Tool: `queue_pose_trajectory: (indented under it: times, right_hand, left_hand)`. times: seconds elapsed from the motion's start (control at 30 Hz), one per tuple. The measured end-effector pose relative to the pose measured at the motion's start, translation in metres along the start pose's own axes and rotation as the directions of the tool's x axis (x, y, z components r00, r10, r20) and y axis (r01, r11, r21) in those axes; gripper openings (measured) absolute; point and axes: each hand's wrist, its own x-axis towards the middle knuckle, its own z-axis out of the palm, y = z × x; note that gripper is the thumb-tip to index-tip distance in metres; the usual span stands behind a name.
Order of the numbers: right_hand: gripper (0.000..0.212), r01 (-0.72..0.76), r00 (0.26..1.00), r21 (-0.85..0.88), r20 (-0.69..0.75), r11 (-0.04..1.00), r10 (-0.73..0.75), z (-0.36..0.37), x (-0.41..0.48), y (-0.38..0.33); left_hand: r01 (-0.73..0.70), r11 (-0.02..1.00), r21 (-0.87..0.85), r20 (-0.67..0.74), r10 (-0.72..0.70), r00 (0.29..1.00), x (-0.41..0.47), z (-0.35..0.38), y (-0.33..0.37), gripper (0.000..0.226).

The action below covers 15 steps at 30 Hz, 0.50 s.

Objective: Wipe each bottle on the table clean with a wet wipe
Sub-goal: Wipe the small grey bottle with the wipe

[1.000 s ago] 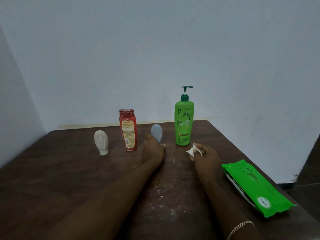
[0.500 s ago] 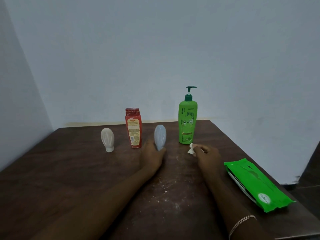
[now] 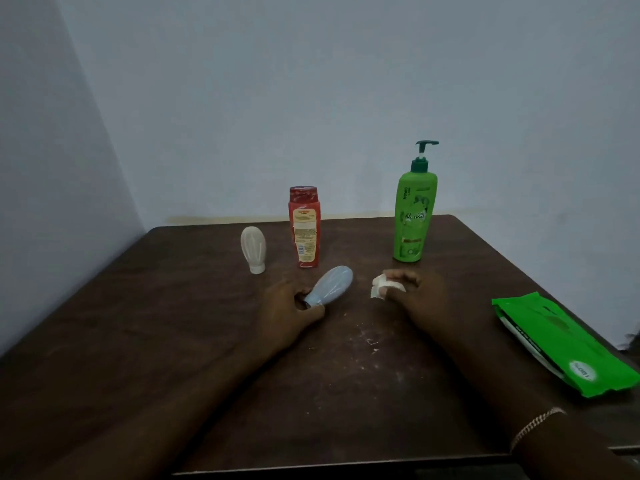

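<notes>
My left hand (image 3: 287,313) grips the cap end of a small pale blue bottle (image 3: 333,284), which is tilted with its body pointing up and to the right, just above the table. A crumpled white wet wipe (image 3: 380,287) is pinched in my right hand (image 3: 420,296), a short gap to the right of the blue bottle. Behind them stand a small white bottle (image 3: 253,247) on its cap, a red bottle (image 3: 304,226) and a tall green pump bottle (image 3: 414,216), all upright and untouched.
A green pack of wet wipes (image 3: 557,344) lies near the right edge of the dark wooden table (image 3: 138,323). White specks mark the tabletop between my forearms. Pale walls close in behind and to the left.
My left hand has taken the blue bottle off its upright stand and tipped it toward the right. The right hand with the wipe stays close beside it. The view has shifted left.
</notes>
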Motion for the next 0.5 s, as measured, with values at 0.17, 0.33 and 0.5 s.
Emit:
queue_pose_trajectory:
  times: [0.17,0.33,0.5]
  right_hand:
    - [0.021,0.063,0.994,-0.117,0.092,0.991,-0.052,0.02,-0.007,-0.004]
    - [0.02,0.056,0.998,-0.17,0.022,0.984,-0.053,0.021,-0.009,-0.01]
    - [0.02,0.072,0.997,-0.172,0.011,0.983,-0.071,0.023,-0.012,-0.014]
  left_hand:
    - [-0.01,0.999,-0.037,0.031,0.012,0.999,0.002,0.005,0.001,0.037]
    - [-0.031,0.997,-0.067,0.038,0.034,0.999,0.005,0.008,-0.004,0.033]
    - [-0.052,0.997,-0.063,0.052,0.056,0.997,0.006,0.009,-0.006,0.028]
